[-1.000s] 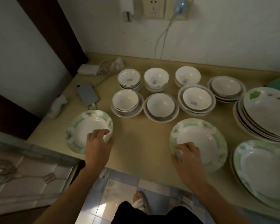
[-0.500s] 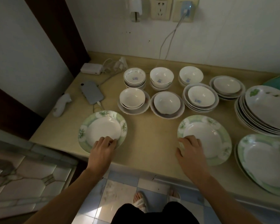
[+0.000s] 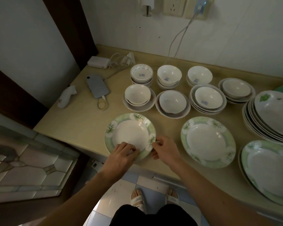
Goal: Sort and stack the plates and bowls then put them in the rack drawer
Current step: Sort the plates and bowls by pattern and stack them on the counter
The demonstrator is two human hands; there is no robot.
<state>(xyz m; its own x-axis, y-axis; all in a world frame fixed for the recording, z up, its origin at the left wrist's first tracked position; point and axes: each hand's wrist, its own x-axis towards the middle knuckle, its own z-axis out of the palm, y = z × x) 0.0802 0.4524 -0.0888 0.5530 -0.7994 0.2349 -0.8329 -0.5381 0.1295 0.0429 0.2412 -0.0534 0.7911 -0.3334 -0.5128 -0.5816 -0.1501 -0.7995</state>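
Left hand (image 3: 121, 154): fingers curled over the near rim of the left plate (image 3: 131, 133), gripping it.
Right hand (image 3: 166, 150): pinches the same plate's right near rim with curled fingers.
Left plate: green-rimmed, at the worktop's (image 3: 82, 121) near edge, flat or barely raised; I cannot tell which.
Middle plate (image 3: 207, 141): same pattern, lying just right of the hands, untouched.
Right plate (image 3: 268, 167): larger, green-rimmed, at the right edge of view.
Plate stack (image 3: 271, 116): white, leaf-printed, behind the right plate.
Bowls (image 3: 169, 75): small stacks in two rows behind the plates, some sitting in saucers (image 3: 172, 110).
Phone (image 3: 97, 86): on the worktop's left, cable plugged in, near a charger (image 3: 98, 62).
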